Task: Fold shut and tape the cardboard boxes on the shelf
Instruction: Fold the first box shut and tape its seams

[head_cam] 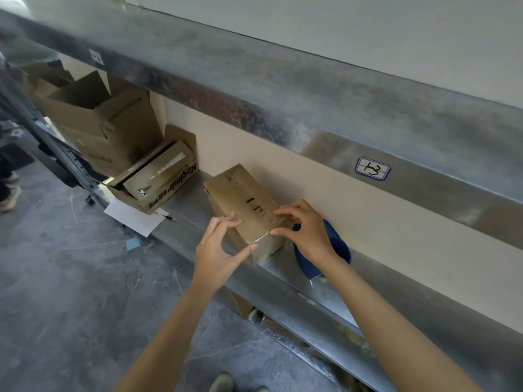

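Observation:
A small brown cardboard box [243, 199] lies on the metal shelf [186, 213], its top flaps folded down, with clear tape shining along its near edge. My left hand [218, 250] grips the box's near left corner, thumb on the front face and fingers on top. My right hand [305, 230] presses its fingertips onto the near right top edge of the same box. A blue tape dispenser [339, 244] lies on the shelf behind my right hand, partly hidden by it.
Further left on the shelf stand an open printed box [158, 179] with a smaller box inside and a large open carton [104, 123]. A white paper sheet [133, 216] hangs over the shelf edge. An upper shelf beam [283, 89] runs overhead. A person's feet [8, 193] stand at far left.

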